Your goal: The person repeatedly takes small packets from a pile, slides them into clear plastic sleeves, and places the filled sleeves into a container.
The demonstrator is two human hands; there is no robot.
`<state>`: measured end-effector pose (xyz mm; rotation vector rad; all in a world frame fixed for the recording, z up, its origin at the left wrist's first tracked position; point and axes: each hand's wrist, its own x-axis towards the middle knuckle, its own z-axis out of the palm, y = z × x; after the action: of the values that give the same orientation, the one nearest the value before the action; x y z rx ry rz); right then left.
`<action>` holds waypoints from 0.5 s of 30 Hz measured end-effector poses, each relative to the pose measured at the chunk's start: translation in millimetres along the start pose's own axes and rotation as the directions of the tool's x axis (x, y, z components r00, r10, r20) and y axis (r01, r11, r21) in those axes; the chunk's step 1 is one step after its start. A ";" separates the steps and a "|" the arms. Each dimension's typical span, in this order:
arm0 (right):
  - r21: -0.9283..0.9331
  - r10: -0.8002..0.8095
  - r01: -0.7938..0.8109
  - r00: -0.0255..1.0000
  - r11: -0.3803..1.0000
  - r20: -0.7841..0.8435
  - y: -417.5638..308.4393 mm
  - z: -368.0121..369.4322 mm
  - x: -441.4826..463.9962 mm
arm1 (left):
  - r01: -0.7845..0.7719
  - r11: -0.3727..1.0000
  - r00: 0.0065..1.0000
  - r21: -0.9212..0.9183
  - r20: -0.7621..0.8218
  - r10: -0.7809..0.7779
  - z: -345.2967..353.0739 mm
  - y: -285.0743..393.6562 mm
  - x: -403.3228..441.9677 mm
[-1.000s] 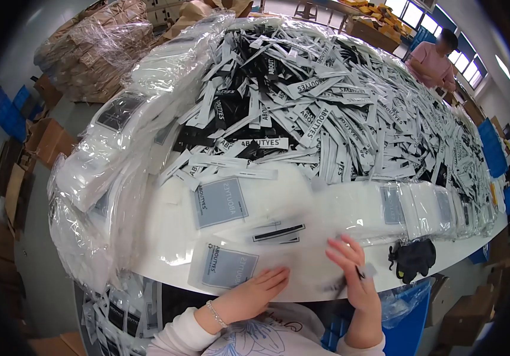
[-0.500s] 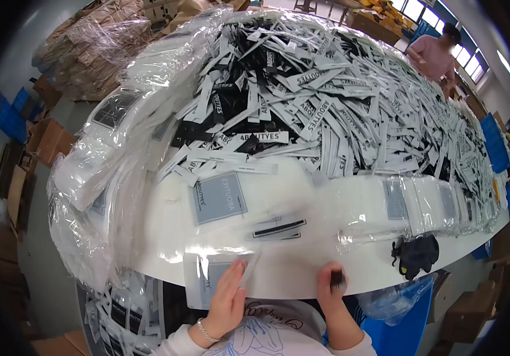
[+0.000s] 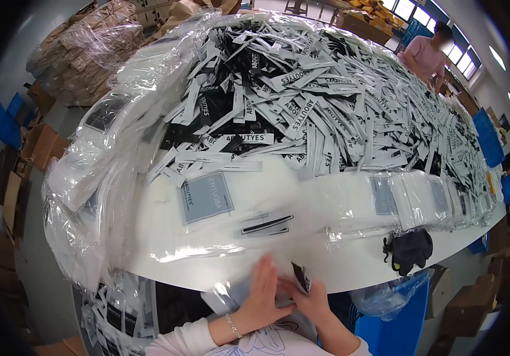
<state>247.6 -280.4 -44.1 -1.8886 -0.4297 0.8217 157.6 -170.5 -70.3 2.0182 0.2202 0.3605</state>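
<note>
My left hand is at the table's front edge, fingers stretched out flat and blurred at the tips. Against it lies a clear plastic bag with a greyish panel, tilted and reaching past the edge. My right hand is closed on a small black packet with pale lettering, held upright. The hands almost meet; what lies between them is partly hidden. Beyond them a stack of frosted bags with grey printed panels lies on the white table.
A large heap of white and black stick packets covers the table's far side. More wrapped bags lie at right, near a black glove. A blue bin stands below right. A person is at the far right.
My right hand has moved left toward my left hand, and its dark packet now shows. My left hand has shifted right; the bag under it has slid and tilted toward my body.
</note>
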 end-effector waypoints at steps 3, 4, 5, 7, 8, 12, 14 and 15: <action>0.043 -0.147 0.144 0.985 0.989 0.088 -9.2 4.8 -9.7 | -0.079 0.940 0.990 0.332 -0.087 0.114 -15.6 1.3 5.8; 0.062 -0.178 0.171 0.976 0.983 0.125 -14.6 7.2 -11.9 | -0.132 0.941 0.985 0.311 -0.068 0.160 -20.6 0.5 8.3; 0.129 -0.216 0.203 0.971 0.971 0.099 -25.0 8.8 -10.4 | -0.188 0.939 0.976 0.288 -0.050 0.211 -26.4 -0.6 11.3; 0.071 -0.288 0.280 0.945 0.957 0.157 -20.9 8.8 -7.8 | -0.277 0.935 0.958 0.220 -0.013 0.286 -35.0 0.1 9.6; 0.045 -0.319 0.317 0.929 0.947 0.189 -19.0 8.2 -7.4 | -0.305 0.936 0.951 0.174 0.008 0.309 -39.9 4.2 5.9; -0.050 -0.374 0.414 0.862 0.909 0.342 -27.2 7.2 -8.4 | -0.350 0.933 0.937 0.090 0.040 0.347 -53.8 6.5 -3.3; -0.152 -0.255 0.332 0.889 0.931 0.382 -33.8 9.9 -2.4 | -0.298 0.950 0.953 0.098 0.095 0.289 -62.7 3.6 -7.2; 0.000 -0.330 0.362 0.852 0.932 0.407 -35.0 9.7 2.5 | -0.271 0.957 0.959 0.102 0.118 0.259 -67.0 3.3 -8.2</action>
<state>244.6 -256.9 -16.5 -1.6341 -1.0413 0.9537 126.7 -118.5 -40.0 2.1813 -0.0987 0.4170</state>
